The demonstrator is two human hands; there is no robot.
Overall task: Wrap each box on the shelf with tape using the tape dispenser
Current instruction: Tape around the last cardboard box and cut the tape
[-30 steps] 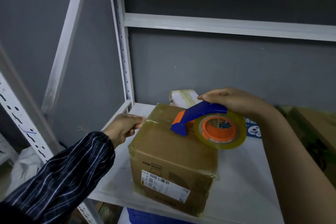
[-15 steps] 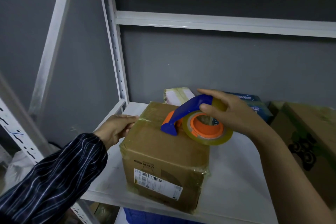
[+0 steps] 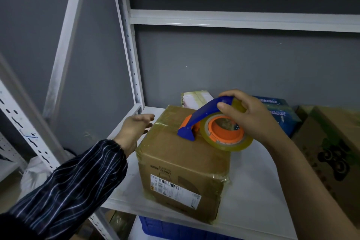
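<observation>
While the head view looks down on the shelf (image 3: 253, 181), we log the brown box (image 3: 183, 154) at centre frame. It stands near the shelf's front edge with its label face toward us, and glossy tape already covers its top edges and corners.

The tape dispenser (image 3: 210, 121) rests tilted on the box top, right of centre. Its blue nose is down on the cardboard, and the orange hub and clear roll overhang the box's right edge. The right hand (image 3: 251, 115) grasps it, thumb over the blue handle, fingers curled round the far side.

The left hand (image 3: 134, 128), in a striped sleeve, is just beside the box's upper-left corner, fingers released and straight. We cannot confirm contact.

Other boxes wait: a pale one (image 3: 194, 97) behind, a blue pack (image 3: 280, 111) and a printed carton (image 3: 331, 152) at right frame.

We judge the step to be laying a strip across this box's top. The next move calls for the left hand to steady the box, with the nose pressed down and drawn toward an edge. Slack would wrinkle the tape.
</observation>
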